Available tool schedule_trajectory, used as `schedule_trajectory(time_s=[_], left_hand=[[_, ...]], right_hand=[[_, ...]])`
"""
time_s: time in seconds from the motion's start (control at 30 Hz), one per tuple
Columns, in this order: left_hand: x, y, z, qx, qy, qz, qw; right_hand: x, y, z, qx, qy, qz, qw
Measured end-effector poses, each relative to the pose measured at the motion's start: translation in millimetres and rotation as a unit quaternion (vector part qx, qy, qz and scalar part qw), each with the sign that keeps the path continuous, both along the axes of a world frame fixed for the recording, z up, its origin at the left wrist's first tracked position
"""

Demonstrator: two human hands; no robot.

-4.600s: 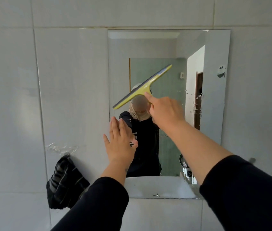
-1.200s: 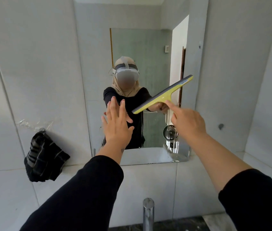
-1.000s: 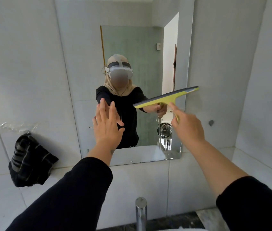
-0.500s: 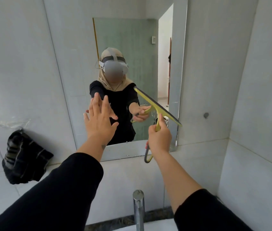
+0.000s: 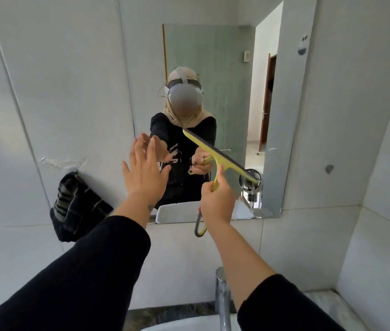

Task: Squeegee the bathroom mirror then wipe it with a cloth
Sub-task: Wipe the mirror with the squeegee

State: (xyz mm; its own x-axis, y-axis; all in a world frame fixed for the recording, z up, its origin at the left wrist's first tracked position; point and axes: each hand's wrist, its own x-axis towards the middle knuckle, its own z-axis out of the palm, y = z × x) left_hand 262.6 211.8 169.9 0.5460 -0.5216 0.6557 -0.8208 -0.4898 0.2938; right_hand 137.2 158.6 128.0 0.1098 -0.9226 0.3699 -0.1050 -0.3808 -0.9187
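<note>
The bathroom mirror (image 5: 282, 115) hangs on the grey tiled wall ahead and reflects a person in black. My right hand (image 5: 217, 201) is shut on the handle of a yellow squeegee (image 5: 220, 157). Its dark blade slants from upper left down to lower right, over the lower half of the glass. My left hand (image 5: 145, 174) is open with fingers spread, held up in front of the mirror's lower left part. A dark striped cloth (image 5: 76, 209) hangs on the wall to the left of the mirror, apart from both hands.
A chrome tap (image 5: 222, 299) rises at the bottom centre over a white basin (image 5: 184, 324). Clear tape remnants (image 5: 62, 162) stick to the tile above the cloth. A small round hook (image 5: 329, 168) sits on the wall right of the mirror. A side wall closes the right.
The squeegee has come down the mirror from its upper part and its blade has tipped over to slant down to the right. My right hand now grips the handle from below. The view shifted.
</note>
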Motion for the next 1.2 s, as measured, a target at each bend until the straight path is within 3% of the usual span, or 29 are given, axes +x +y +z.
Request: schedule_trajectory(time_s=[0.23, 0.53, 0.87, 1.2], left_hand=[[14.5, 16.9, -0.3, -0.015, 0.015, 0.011, 1.0], [16.1, 19.9, -8.7, -0.018, 0.024, 0.005, 1.0], [7.9, 6.3, -12.4, -0.025, 0.045, 0.001, 0.999], [-4.0, -10.3, -51.9, -0.012, 0.049, 0.006, 0.999]], right_hand=[[17.8, 8.0, -9.6, -0.058, 0.044, -0.026, 0.997], [25.5, 18.6, -16.2, -0.131, 0.197, -0.003, 0.971], [13.5, 22.5, -13.9, -0.246, 0.385, 0.028, 0.889], [-26.5, -6.8, -4.0, -0.364, 0.534, 0.028, 0.763]])
